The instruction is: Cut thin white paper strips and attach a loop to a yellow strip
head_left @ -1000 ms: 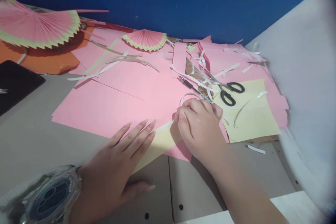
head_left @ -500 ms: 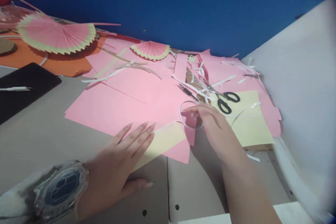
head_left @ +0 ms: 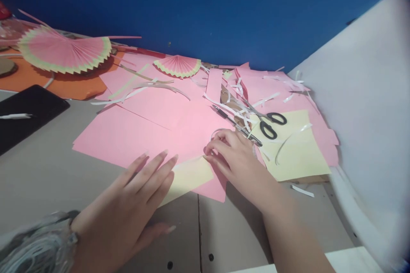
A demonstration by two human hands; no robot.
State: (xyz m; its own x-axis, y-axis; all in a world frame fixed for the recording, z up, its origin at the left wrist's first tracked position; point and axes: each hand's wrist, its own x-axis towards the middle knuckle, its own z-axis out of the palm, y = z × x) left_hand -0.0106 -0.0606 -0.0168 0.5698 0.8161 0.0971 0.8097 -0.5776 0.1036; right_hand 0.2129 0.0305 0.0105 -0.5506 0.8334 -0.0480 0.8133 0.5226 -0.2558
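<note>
My left hand (head_left: 137,196) lies with its fingers spread over the left part of a pale yellow strip (head_left: 188,179) and the edge of a pink sheet (head_left: 153,136) under it. My right hand (head_left: 233,158) pinches with thumb and fingertips at the strip's upper right corner, where a thin white loop (head_left: 214,133) shows behind the fingers. Just beyond that hand lies a black pen (head_left: 224,115). Black-handled scissors (head_left: 268,129) rest partly on a yellow sheet (head_left: 297,153) at the right.
A large folded fan (head_left: 67,51) and a smaller one (head_left: 178,65) stand near the blue wall (head_left: 205,8). Thin paper strips are scattered about. A black tablet-like object (head_left: 32,111) with a white cable end lies at the left. A white panel (head_left: 361,76) rises at the right.
My right hand has moved left and down from inside the white loop to the yellow strip's corner, its fingers closing. My left hand has shifted left slightly. The whole view has shifted a little.
</note>
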